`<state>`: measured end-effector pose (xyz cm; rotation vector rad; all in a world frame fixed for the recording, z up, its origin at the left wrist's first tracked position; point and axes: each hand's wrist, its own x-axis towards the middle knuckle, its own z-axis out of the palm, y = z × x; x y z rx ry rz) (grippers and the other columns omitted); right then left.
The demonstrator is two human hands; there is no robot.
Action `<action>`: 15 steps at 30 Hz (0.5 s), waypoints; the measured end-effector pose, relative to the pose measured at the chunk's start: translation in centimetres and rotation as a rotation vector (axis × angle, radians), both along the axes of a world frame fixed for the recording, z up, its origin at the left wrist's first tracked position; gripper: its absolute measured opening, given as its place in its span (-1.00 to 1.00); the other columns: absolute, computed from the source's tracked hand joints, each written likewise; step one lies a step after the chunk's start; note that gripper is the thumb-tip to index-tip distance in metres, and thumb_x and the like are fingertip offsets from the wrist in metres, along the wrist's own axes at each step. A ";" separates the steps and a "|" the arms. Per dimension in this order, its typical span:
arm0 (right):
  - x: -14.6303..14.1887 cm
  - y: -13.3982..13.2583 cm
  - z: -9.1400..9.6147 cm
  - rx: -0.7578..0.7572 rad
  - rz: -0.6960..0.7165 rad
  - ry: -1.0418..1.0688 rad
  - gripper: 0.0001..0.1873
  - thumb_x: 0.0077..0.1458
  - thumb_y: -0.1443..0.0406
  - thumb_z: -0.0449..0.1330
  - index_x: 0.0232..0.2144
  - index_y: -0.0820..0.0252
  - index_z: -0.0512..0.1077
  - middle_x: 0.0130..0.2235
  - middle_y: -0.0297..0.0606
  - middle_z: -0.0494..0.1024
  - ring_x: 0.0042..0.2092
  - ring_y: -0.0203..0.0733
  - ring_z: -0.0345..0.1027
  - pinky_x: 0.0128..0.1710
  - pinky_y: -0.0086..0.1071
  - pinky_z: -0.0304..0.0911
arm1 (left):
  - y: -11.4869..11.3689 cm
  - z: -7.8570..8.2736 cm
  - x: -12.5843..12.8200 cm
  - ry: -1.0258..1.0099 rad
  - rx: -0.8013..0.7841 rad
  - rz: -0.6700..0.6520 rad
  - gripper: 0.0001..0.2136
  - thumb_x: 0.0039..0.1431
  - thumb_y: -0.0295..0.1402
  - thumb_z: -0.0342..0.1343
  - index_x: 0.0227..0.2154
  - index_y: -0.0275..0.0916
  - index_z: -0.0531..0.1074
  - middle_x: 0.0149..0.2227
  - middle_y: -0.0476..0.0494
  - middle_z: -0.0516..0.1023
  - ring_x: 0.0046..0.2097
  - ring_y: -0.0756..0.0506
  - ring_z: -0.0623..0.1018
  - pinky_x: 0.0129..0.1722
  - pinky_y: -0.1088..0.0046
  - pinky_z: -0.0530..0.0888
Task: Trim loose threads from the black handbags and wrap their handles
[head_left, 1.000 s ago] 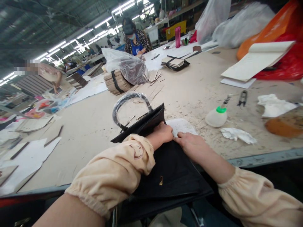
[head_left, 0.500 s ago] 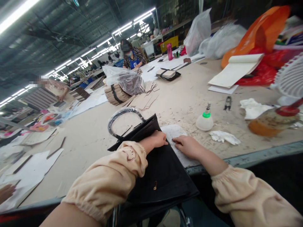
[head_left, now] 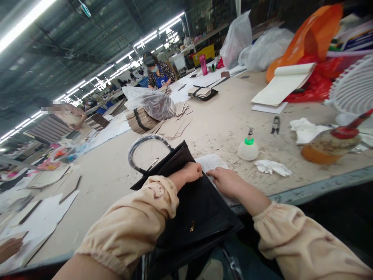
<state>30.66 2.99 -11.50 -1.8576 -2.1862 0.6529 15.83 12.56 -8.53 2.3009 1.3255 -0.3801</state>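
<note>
A black handbag (head_left: pixel 204 206) lies tilted over the table's front edge, its lower part hanging toward my lap. Clear plastic film wraps its looped handle (head_left: pixel 134 149), and a small gold safety pin (head_left: pixel 192 226) hangs on its front. My left hand (head_left: pixel 190 172) reaches across the bag, closed at its right side edge; the fingertips are partly hidden. Just right of that edge, my right hand (head_left: pixel 225 182) lies low over a white sheet (head_left: pixel 214 160), index finger stretched toward the bag and thumb apart. I see nothing held in it.
Right of the bag stand a white round bottle with a green collar (head_left: pixel 248 149), thread snips (head_left: pixel 275 125), crumpled white tissue (head_left: pixel 272 167) and a bottle of amber liquid (head_left: pixel 326 146). Strapped brown boards (head_left: pixel 142 119) lie behind. A co-worker (head_left: pixel 159 74) sits beyond; another person's hand (head_left: pixel 11 248) shows far left.
The whole view has shifted slightly, so table and bag appear a little further left. My left hand stays at the bag's edge, and my right hand remains beside it.
</note>
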 end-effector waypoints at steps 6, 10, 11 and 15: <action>0.1 -0.4 0.0 0.053 0.080 -0.042 -0.53 0.15 0.26 -0.07 0.11 -0.23 0.18 -0.21 -0.26 0.40 -0.26 -0.19 0.34 -0.34 -0.38 0.09 | 0.4 0.7 -0.4 -0.060 -0.015 0.035 -0.71 -0.04 -0.53 0.07 -0.19 -0.31 0.31 -0.40 -0.03 0.51 -0.38 0.03 0.47 -0.40 0.59 0.37; -0.3 -0.4 0.3 0.042 0.086 -0.058 -0.53 0.15 0.14 -0.07 0.13 -0.21 0.16 -0.23 -0.21 0.38 -0.30 -0.16 0.34 -0.40 -0.37 0.09 | 0.3 0.8 -0.2 -0.062 0.020 0.015 -0.63 -0.05 -0.53 0.05 -0.11 -0.31 0.26 -0.35 -0.05 0.49 -0.35 0.01 0.45 -0.37 0.56 0.37; -0.5 -0.3 0.4 0.034 0.080 -0.056 -0.53 0.15 0.13 -0.07 0.13 -0.19 0.17 -0.23 -0.20 0.39 -0.31 -0.16 0.35 -0.41 -0.37 0.09 | 0.4 0.8 -0.2 -0.057 0.022 0.004 -0.63 -0.06 -0.53 0.06 -0.12 -0.31 0.27 -0.34 -0.06 0.49 -0.34 0.01 0.45 -0.38 0.56 0.37; -0.9 0.4 0.9 -0.024 0.045 -0.041 -0.53 0.13 0.11 -0.05 0.10 -0.16 0.22 -0.22 -0.17 0.41 -0.30 -0.14 0.36 -0.38 -0.37 0.12 | 0.9 0.5 0.0 -0.022 0.014 -0.033 -0.65 -0.08 -0.52 0.09 -0.15 -0.32 0.30 -0.28 -0.11 0.48 -0.31 -0.01 0.44 -0.40 0.55 0.35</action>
